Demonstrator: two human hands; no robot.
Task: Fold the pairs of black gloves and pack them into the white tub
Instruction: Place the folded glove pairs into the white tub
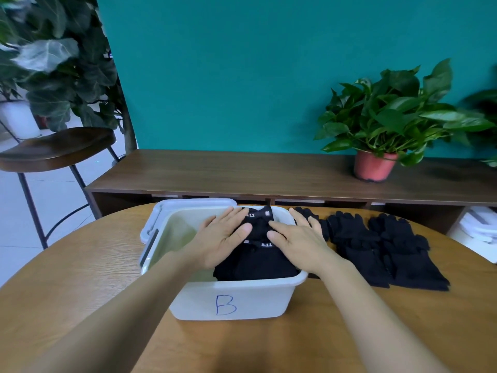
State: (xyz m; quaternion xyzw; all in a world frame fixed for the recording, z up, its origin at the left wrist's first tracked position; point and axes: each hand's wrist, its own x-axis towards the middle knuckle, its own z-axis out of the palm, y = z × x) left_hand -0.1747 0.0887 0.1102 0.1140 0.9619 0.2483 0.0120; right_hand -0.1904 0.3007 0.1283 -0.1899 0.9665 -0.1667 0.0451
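Black folded gloves fill the right part of the white tub, and from my remote seat I see both hands lying flat on top of them. The left hand has its fingers straight and slightly spread, its palm on the left edge of the stack and its fingertips near the tub's far wall. The right hand is spread the same way, thumb and forefinger on the fabric, with its outer fingers over the tub's right rim. Neither hand pinches anything; both simply press down. White 5.11 labels show at 2 spots on the fabric between the hands. The tub's left part shows its bare pale floor. A blue letter B is drawn on the near wall.

The tub stands on the round wooden bench. A pale lid shows behind its far left corner. Just beside the tub on the right, loose gloves lie in an overlapping row on the bench, fingers pointing away from me; I cannot tell how many.

Beyond the bench runs a dark wooden shelf against a teal wall, carrying a potted plant in a pink pot. A dark stool stands at the left.
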